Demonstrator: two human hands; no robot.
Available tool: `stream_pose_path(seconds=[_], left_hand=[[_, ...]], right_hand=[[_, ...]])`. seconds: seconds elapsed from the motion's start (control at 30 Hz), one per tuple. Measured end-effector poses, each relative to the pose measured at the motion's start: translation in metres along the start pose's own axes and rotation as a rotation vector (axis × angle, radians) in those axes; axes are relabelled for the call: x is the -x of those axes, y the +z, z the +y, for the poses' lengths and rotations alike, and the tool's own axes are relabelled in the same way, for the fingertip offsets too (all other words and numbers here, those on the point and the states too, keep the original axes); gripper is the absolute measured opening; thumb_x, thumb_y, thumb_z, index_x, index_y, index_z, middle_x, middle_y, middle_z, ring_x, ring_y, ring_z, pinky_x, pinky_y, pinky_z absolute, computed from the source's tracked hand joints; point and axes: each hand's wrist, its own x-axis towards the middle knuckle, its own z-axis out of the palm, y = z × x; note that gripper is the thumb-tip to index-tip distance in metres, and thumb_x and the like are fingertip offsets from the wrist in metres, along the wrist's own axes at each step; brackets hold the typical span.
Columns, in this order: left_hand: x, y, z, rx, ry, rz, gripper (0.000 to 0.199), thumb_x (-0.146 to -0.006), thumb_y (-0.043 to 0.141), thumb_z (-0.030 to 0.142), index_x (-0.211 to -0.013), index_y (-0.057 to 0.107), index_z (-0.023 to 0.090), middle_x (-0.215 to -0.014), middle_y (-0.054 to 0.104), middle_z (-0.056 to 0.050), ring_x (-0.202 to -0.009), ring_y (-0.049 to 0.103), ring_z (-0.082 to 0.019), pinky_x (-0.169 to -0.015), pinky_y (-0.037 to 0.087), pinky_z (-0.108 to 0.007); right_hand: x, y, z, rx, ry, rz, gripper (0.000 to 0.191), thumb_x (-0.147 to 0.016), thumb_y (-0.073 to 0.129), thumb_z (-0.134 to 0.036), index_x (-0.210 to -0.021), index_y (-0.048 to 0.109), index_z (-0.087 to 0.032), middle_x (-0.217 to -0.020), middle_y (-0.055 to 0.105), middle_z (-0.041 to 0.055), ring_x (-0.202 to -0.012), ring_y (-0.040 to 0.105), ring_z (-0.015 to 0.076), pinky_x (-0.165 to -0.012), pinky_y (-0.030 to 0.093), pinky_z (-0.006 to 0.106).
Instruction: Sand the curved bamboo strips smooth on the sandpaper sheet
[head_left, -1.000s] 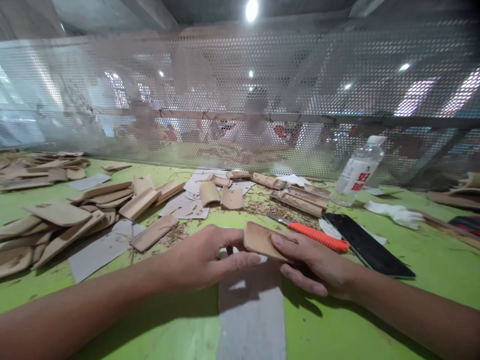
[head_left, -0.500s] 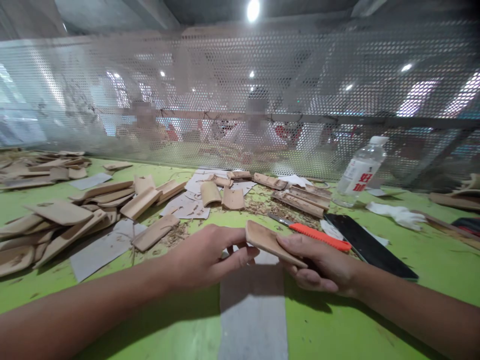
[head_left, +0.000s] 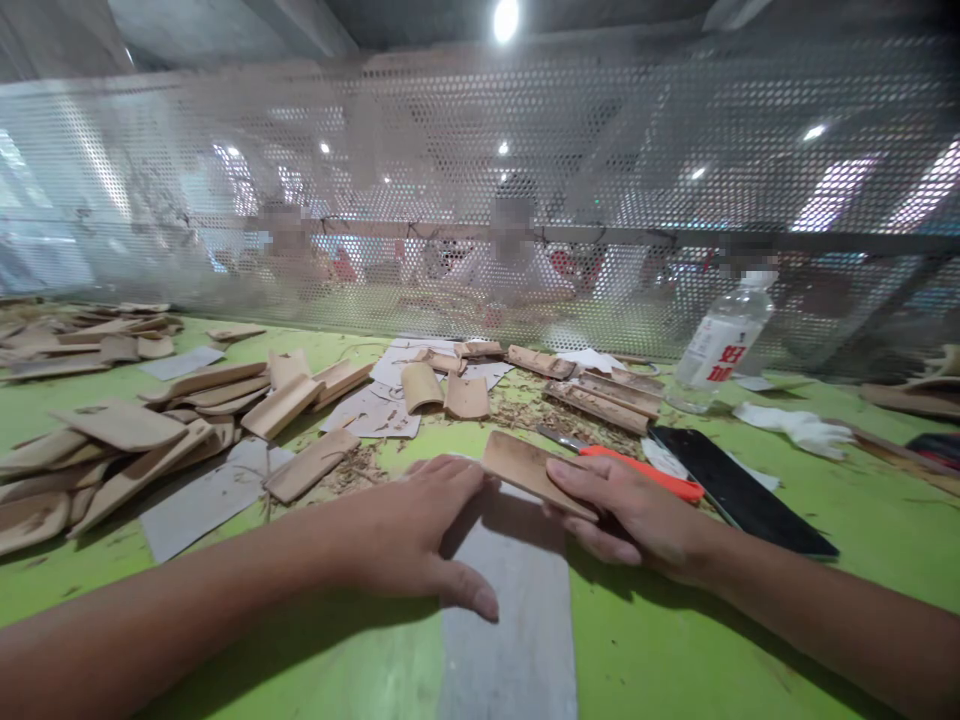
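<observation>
A curved bamboo piece (head_left: 529, 468) is gripped in my right hand (head_left: 630, 510), thumb on top and fingers beneath it. My left hand (head_left: 409, 530) has its thumb spread wide from the fingers and holds nothing; its fingertips are near the piece's left end. Below both hands a long grey paper strip (head_left: 510, 620) runs along the green table. Just behind my right hand lies an orange-handled knife (head_left: 645, 470), partly covered by the hand. A black phone (head_left: 742, 490) rests right of the knife.
Bamboo pieces (head_left: 127, 425) are heaped on the left of the green table (head_left: 300, 660). More pieces (head_left: 600, 400) and shavings lie farther back. A water bottle (head_left: 720, 345) and a white glove (head_left: 795, 428) are at the right. Behind stands a perforated metal screen (head_left: 420, 130), people visible through it.
My left hand has opened and come off the bamboo piece, its thumb swinging down towards me. My right hand and the piece have shifted slightly left.
</observation>
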Motion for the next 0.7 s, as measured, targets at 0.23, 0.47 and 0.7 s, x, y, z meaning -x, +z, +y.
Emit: stream_pose_path(seconds=[0.23,0.47,0.7], left_hand=[[0.003,0.003,-0.006,0.059,-0.174,-0.162,0.147,-0.068,0.069,0.086,-0.16,-0.024,0.019,-0.167,0.017,-0.022,-0.149,0.03,-0.043,-0.113,0.036,-0.053],[0.001,0.0,-0.003,0.009,-0.222,-0.231,0.146,-0.069,0.067,0.088,-0.16,-0.025,0.017,-0.169,0.002,-0.017,-0.153,0.0,-0.047,-0.115,0.032,-0.06],[0.002,0.003,-0.006,0.019,-0.217,-0.204,0.146,-0.069,0.067,0.087,-0.159,-0.026,0.019,-0.168,0.01,-0.019,-0.152,0.003,-0.05,-0.112,0.035,-0.063]], right_hand=[[0.003,-0.005,-0.004,0.773,-0.328,0.17,0.042,-0.103,0.049,-0.048,-0.127,0.065,-0.018,-0.096,0.074,0.0097,-0.091,0.069,0.0249,-0.078,0.052,0.034],[0.016,0.021,-0.012,0.97,-0.392,-0.06,0.043,-0.106,0.042,-0.038,-0.145,0.053,-0.022,-0.112,0.075,0.0102,-0.089,0.069,0.0231,-0.082,0.051,0.033],[0.015,0.018,-0.014,1.054,-0.353,0.064,0.043,-0.107,0.039,-0.04,-0.141,0.055,-0.02,-0.11,0.073,0.012,-0.085,0.067,0.0233,-0.08,0.049,0.034]])
